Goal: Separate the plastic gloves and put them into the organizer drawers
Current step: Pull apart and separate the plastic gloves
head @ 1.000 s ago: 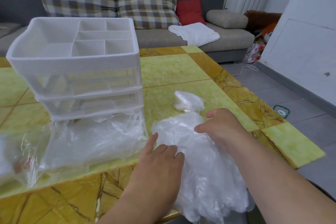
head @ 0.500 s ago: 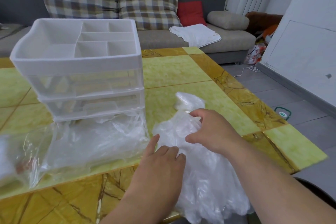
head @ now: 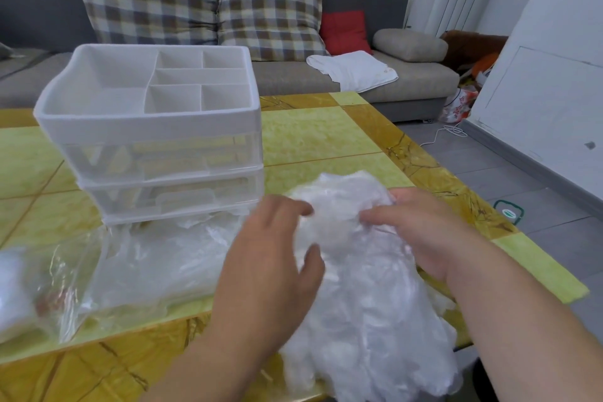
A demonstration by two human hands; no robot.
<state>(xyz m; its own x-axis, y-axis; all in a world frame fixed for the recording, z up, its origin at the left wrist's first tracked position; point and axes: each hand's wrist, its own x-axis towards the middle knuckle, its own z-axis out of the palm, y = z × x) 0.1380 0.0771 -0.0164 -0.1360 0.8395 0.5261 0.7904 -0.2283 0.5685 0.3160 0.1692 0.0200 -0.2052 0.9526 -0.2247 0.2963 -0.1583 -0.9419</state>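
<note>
A crumpled pile of clear plastic gloves [head: 362, 297] lies on the yellow table and hangs over its near edge. My left hand [head: 270, 261] grips the pile's upper left part between fingers and thumb; this hand is blurred. My right hand [head: 424, 232] pinches the pile's far end from the right. The white organizer [head: 153, 121] stands to the left, its top a divided tray above two shut clear drawers. Its bottom drawer [head: 156, 258] is pulled out toward me and holds more clear gloves.
A clear plastic bag [head: 36, 287] lies at the table's left near edge. The table's right edge [head: 473, 206] runs close to my right hand, with grey floor beyond. A grey sofa [head: 391, 88] with checked cushions and a white cloth stands behind the table.
Both hands moved to the far end of the glove pile and closed on it. The bunched top has been drawn up between them. The camera tilted slightly.
</note>
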